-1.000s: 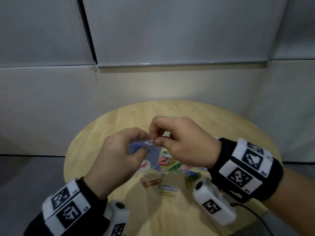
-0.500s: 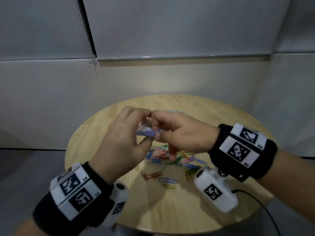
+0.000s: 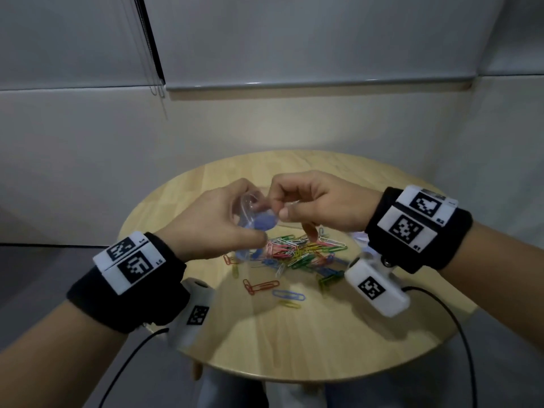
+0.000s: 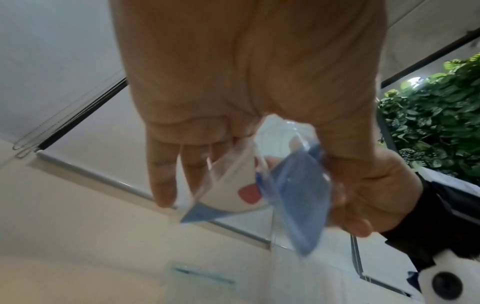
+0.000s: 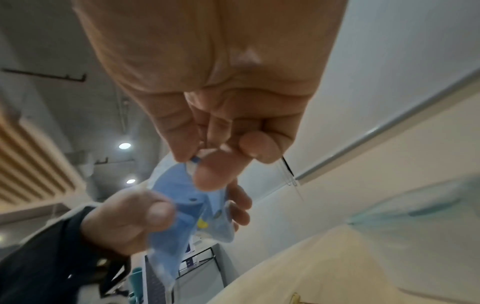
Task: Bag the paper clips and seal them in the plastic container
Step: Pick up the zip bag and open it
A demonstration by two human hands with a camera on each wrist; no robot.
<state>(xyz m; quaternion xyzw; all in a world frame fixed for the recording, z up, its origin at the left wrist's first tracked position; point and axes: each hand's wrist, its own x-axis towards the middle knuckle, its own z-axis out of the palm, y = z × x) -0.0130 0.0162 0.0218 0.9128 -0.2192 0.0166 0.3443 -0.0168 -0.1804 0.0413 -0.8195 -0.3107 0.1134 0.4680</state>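
- Head view: I hold a small clear bag [image 3: 255,222] with blue print above the heap of paper clips [image 3: 297,251], which lies on the round wooden counter [image 3: 294,334].
- My left hand [image 3: 217,225] has its grip curled round the body of the bag; the left wrist view shows the plastic crumpled between thumb and fingers.
- My right hand [image 3: 312,204] has a narrow grip: thumb and forefinger pinch the bag's top edge, on the far side of the heap from me.
- All the clips that I can see lie loose on the counter, a few strays on the near side of the heap.
- I judge the step in hand to be opening the bag's mouth; no clip looks to be inside.
- Next I would pull the two lips apart, keep the left hand holding the mouth wide, and free the right to gather clips from the heap.
- A pale container-like shape shows blurred beyond the heap in the right wrist view; I cannot tell what it is.
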